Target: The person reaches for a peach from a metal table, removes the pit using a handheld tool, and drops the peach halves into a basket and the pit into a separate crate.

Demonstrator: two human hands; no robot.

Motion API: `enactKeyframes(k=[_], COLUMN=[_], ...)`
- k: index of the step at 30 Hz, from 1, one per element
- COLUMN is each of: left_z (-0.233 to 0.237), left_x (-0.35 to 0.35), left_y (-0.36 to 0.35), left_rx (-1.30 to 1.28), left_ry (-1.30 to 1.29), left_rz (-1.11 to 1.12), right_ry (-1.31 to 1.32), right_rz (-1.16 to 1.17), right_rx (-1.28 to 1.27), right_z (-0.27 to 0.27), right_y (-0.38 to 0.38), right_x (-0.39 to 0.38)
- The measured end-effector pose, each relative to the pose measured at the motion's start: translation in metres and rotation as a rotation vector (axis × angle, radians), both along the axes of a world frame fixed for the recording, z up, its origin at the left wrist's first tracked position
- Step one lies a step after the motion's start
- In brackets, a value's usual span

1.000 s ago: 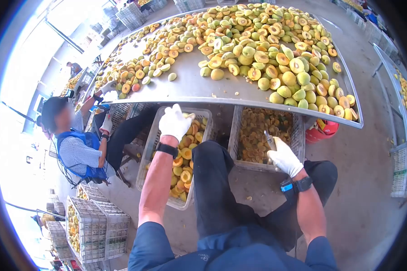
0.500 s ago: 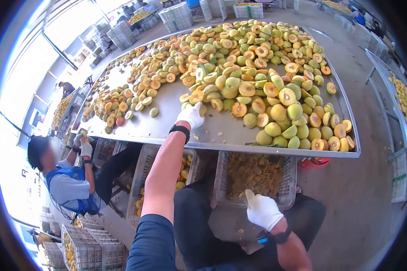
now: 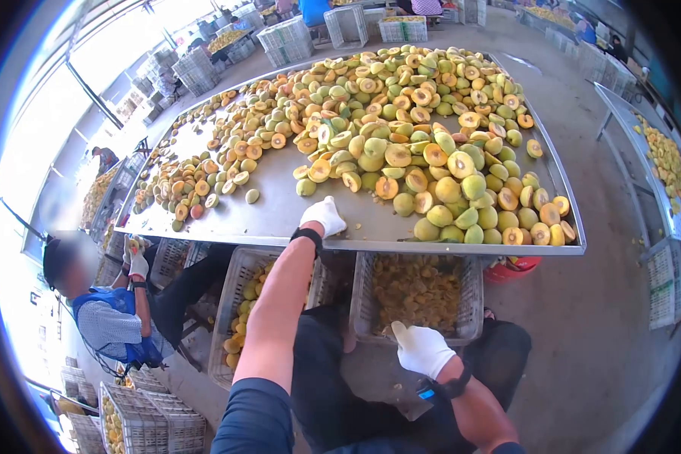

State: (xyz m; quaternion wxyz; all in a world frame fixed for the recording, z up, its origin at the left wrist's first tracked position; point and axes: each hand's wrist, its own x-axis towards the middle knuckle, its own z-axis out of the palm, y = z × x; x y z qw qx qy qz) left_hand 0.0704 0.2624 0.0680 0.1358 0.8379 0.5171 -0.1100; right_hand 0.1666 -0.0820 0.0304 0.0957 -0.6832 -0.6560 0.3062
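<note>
My left hand (image 3: 324, 217), in a white glove, is closed over the near part of the metal table (image 3: 272, 216); what it holds, if anything, is hidden. Just beyond it lie halved yellow-green fruits (image 3: 386, 187), heaped across the tabletop, many cut side up with brown centres. My right hand (image 3: 424, 350), also gloved, is closed in front of the near rim of a crate (image 3: 474, 303) of brownish pieces (image 3: 416, 291). Its fingers curl round something I cannot make out, with a tan tip at the thumb side.
A second crate (image 3: 223, 321) with yellow fruit stands below the table, left of my left forearm. A red container (image 3: 511, 270) is under the table's right part. At the left sits a co-worker (image 3: 117, 314) in a blue apron. Stacked crates (image 3: 155, 416) are at lower left.
My left hand has drawn back from the fruit heap toward the table's near edge. My right hand stays low by the crate. The whole view has shifted slightly.
</note>
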Motion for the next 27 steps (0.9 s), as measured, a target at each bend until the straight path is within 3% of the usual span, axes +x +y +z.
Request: enactKeyframes(k=[2, 4, 7, 10, 13, 16, 20, 22, 27], left_z=[0.006, 0.018, 0.053, 0.05, 0.018, 0.004, -0.007, -0.009, -0.017], left_x=[-0.007, -0.016, -0.045, -0.066, -0.082, -0.079, -0.084, -0.086, -0.084], left_y=[-0.013, -0.031, -0.089, -0.159, -0.211, -0.246, -0.264, -0.27, -0.273], left_rx=[0.027, -0.332, -0.957, -1.293, -1.458, -1.403, -1.536, -1.352, -1.29], left_ry=[-0.282, -0.813, -1.245, -1.571, -1.653, -1.609, -1.567, -1.525, -1.49], left_rz=[0.111, 0.267, 0.517, 0.59, 0.661, 0.849, 0.805, 0.685, 0.697], right_ry=[0.062, 0.086, 0.238, 0.427, 0.494, 0.406, 0.218, 0.171, 0.151], right_rz=[-0.065, -0.098, -0.165, -0.238, -0.274, -0.25, -0.215, -0.221, -0.247], right_rx=[0.032, 0.085, 0.266, 0.462, 0.484, 0.5, 0.422, 0.394, 0.384], right_z=[-0.007, -0.006, -0.008, 0.021, 0.052, 0.053, 0.039, 0.033, 0.024], right_y=[-0.006, -0.012, -0.019, -0.019, -0.024, -0.032, -0.039, -0.042, -0.044], right_x=[0.001, 0.006, 0.009, -0.001, -0.021, -0.037, -0.049, -0.052, -0.06])
